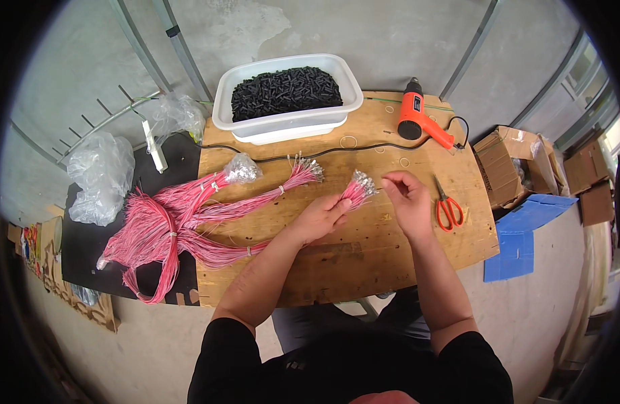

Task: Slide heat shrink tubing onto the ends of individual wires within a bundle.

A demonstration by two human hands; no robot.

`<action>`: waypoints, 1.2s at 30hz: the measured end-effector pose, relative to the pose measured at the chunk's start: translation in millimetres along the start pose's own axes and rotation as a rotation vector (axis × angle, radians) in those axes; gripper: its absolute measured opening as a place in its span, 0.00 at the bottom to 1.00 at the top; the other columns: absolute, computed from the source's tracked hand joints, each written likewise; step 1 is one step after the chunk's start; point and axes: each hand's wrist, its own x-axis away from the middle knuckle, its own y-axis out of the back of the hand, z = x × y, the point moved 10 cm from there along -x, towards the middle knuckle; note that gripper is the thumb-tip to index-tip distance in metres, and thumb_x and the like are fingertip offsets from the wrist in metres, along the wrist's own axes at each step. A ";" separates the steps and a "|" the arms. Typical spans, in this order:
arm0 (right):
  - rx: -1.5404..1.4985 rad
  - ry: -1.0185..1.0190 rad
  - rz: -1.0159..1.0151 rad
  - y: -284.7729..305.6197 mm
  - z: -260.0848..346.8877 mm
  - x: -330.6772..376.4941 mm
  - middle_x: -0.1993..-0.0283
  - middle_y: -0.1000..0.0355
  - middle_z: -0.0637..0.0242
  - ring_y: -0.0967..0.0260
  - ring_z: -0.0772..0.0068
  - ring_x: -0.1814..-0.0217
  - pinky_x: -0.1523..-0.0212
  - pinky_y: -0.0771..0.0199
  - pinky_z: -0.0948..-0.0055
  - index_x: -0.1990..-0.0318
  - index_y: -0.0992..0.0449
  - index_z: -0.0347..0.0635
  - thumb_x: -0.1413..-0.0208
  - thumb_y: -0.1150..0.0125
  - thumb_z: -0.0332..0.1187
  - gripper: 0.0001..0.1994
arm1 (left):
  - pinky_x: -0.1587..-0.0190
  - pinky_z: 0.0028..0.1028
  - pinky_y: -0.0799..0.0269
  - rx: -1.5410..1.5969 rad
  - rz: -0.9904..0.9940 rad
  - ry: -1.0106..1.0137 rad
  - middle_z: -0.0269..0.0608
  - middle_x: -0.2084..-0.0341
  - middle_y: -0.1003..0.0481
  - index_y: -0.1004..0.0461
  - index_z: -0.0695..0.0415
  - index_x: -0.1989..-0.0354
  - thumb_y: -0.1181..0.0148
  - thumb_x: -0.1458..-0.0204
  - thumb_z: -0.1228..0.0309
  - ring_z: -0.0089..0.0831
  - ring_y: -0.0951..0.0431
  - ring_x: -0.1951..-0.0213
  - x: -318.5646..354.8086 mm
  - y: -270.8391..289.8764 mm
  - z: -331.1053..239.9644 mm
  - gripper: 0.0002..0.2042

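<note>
At the far left, clear bags [101,176] lie on a black mat [87,249], and pink wire bundles [168,229] sprawl from the mat onto the wooden board [364,256]. Two tied bundles run up and to the right across the board, their metal-tipped ends near a black cord [364,149].

The left hand [320,217] is closed around a wire bundle [353,192]. The bundle's long axis runs from the lower left, inside the fist, up to the right; its silver terminals [364,180] point up and right, sticking out past the thumb and fingers. The bundle sits between the two hands, nearer the left.

The right hand [407,198] is just right of the terminals, fingers curled and thumb meeting forefinger in a pinch at the bundle's tip. Whether it has hold of a single wire cannot be told; the spot is too small.

Behind the hands stands a white tub [287,121] filled with black pieces [286,91]. To its right lies an orange heat gun [417,120], nozzle away from the person. Red scissors [448,205] lie just right of the right hand, blades pointing away. Cardboard boxes [512,165] stand off the board's right edge.
</note>
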 end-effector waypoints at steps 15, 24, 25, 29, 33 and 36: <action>-0.613 -0.136 0.039 -20.1 -52.9 18.3 0.48 0.31 0.63 0.30 0.71 0.50 0.52 0.25 0.73 0.39 0.34 0.43 0.48 0.31 0.22 0.28 | 0.75 0.22 0.40 0.127 0.052 -0.048 0.28 0.77 0.37 0.29 0.58 0.49 0.51 0.30 0.63 0.18 0.38 0.78 -0.7 -5.4 -0.5 0.12; -0.083 0.225 0.206 -62.4 8.3 18.0 0.68 0.29 0.75 0.34 0.85 0.66 0.65 0.34 0.82 0.64 0.22 0.37 0.44 0.31 0.24 0.05 | 0.59 0.47 0.26 -0.709 -0.007 -0.536 0.57 0.65 0.23 0.31 0.64 0.53 0.43 0.39 0.67 0.60 0.23 0.63 16.9 -34.3 -44.2 0.13; -0.185 0.036 0.135 -56.6 -14.5 14.2 0.72 0.31 0.75 0.36 0.85 0.69 0.67 0.34 0.81 0.67 0.23 0.37 0.41 0.33 0.26 0.05 | 0.59 0.48 0.27 -0.771 -0.025 -0.437 0.58 0.66 0.23 0.32 0.64 0.55 0.43 0.39 0.65 0.60 0.22 0.63 12.7 -31.7 -34.8 0.14; -0.110 -0.132 0.051 -45.5 -44.1 5.6 0.79 0.35 0.74 0.40 0.84 0.76 0.73 0.37 0.76 0.74 0.27 0.36 0.32 0.43 0.41 0.20 | 0.58 0.50 0.28 -0.892 -0.032 -0.220 0.61 0.66 0.23 0.32 0.64 0.57 0.43 0.38 0.63 0.60 0.23 0.59 6.7 -33.5 -24.1 0.14; 0.152 -0.024 0.156 -41.9 -36.6 0.2 0.80 0.35 0.71 0.41 0.80 0.76 0.73 0.38 0.73 0.75 0.29 0.35 0.29 0.51 0.50 0.27 | 0.60 0.50 0.29 -0.846 -0.077 -0.293 0.62 0.67 0.24 0.32 0.63 0.56 0.44 0.37 0.62 0.60 0.23 0.61 7.7 -25.4 -31.1 0.14; -0.003 -0.141 0.128 -37.9 -47.5 -0.4 0.81 0.36 0.66 0.41 0.78 0.76 0.73 0.36 0.70 0.74 0.29 0.34 0.29 0.52 0.50 0.27 | 0.60 0.48 0.29 -0.793 -0.008 -0.214 0.61 0.69 0.24 0.31 0.62 0.59 0.45 0.36 0.60 0.59 0.23 0.63 -1.0 -19.8 -26.3 0.15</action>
